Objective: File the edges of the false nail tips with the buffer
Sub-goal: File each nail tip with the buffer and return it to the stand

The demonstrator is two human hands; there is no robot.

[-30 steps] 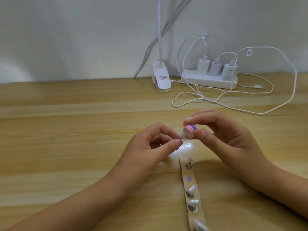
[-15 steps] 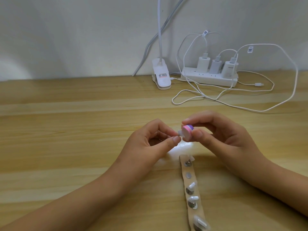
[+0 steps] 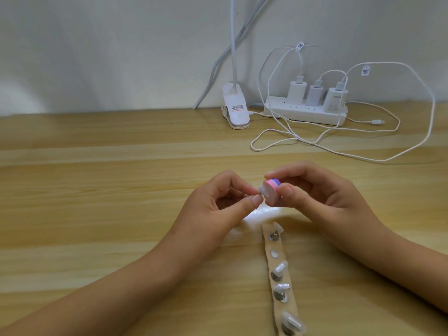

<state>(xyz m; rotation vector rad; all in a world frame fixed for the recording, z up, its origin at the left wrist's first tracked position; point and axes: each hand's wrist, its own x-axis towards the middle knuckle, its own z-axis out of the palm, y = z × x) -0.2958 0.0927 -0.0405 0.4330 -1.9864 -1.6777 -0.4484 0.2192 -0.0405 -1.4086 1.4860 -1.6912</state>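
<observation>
My left hand (image 3: 218, 202) pinches a small clear false nail tip (image 3: 262, 190) between thumb and forefinger. My right hand (image 3: 315, 192) grips a small pink, white and purple buffer block (image 3: 272, 191) between thumb and forefinger. The buffer's pale face touches the nail tip. Both hands hover just above the wooden table. Below them lies a tan strip (image 3: 278, 272) with round metal studs, and several clear nail tips (image 3: 278, 267) stand on it.
A white power strip (image 3: 305, 112) with three chargers sits at the back by the wall. White cables (image 3: 339, 146) loop over the table behind my hands. A white lamp clip (image 3: 236, 110) stands left of the power strip.
The buffer has moved left against the nail tip, closing the small gap. My hands have shifted slightly closer together.
</observation>
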